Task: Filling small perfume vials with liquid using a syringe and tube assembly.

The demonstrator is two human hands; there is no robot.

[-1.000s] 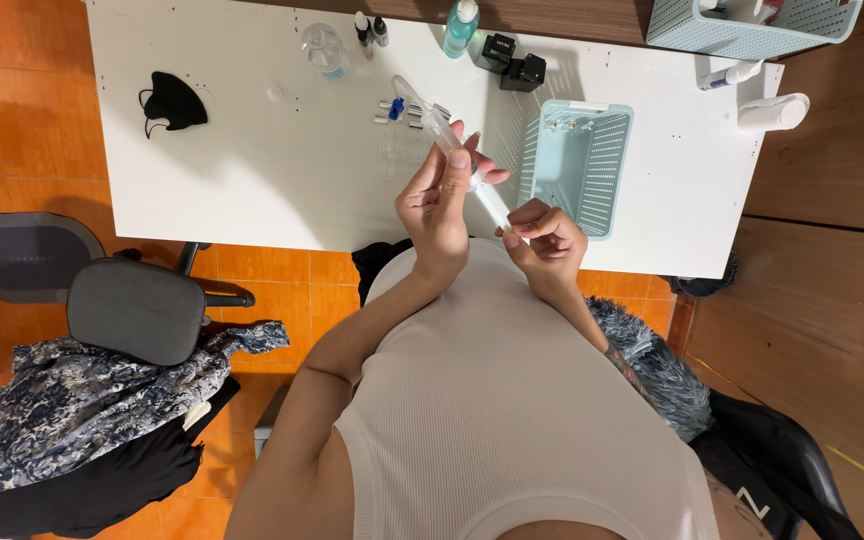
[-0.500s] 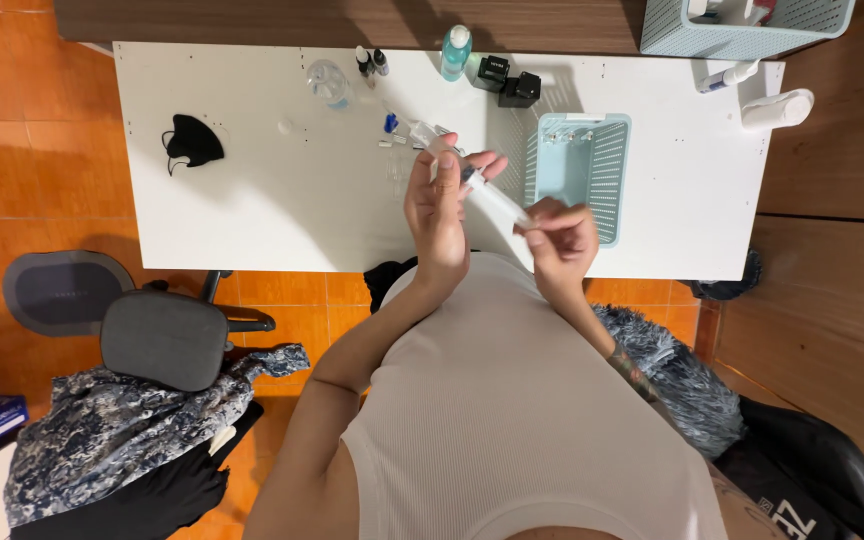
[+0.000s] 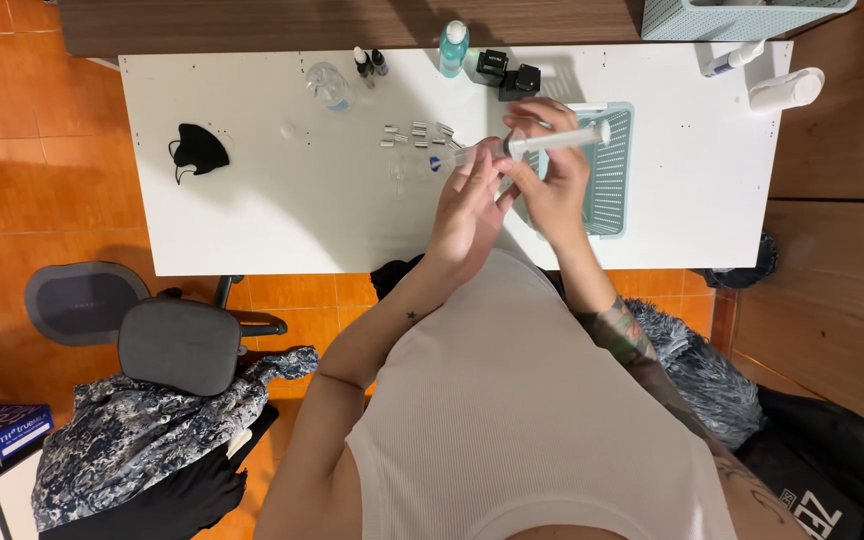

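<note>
Both hands hold a clear syringe (image 3: 552, 141) level over the white table (image 3: 252, 200). My right hand (image 3: 555, 185) grips the barrel near its middle, and the drawn-out plunger sticks out to the right over a light blue basket (image 3: 613, 190). The fingertips of my left hand (image 3: 467, 208) pinch the syringe's front end. A small blue piece (image 3: 435, 164) shows just past that end, above the table. Several small vials (image 3: 416, 134) lie on the table just beyond my left hand.
A black face mask (image 3: 199, 151) lies at the table's left. At the far edge stand a clear round container (image 3: 327, 84), two dropper bottles (image 3: 369, 62), a teal bottle (image 3: 453, 46) and black boxes (image 3: 510, 72). A white tube (image 3: 785, 90) lies far right. A grey chair (image 3: 177, 345) stands left.
The syringe swung from a slant near my chest to level over the table. My right hand moved from the plunger end up to the barrel; both hands reached forward.
</note>
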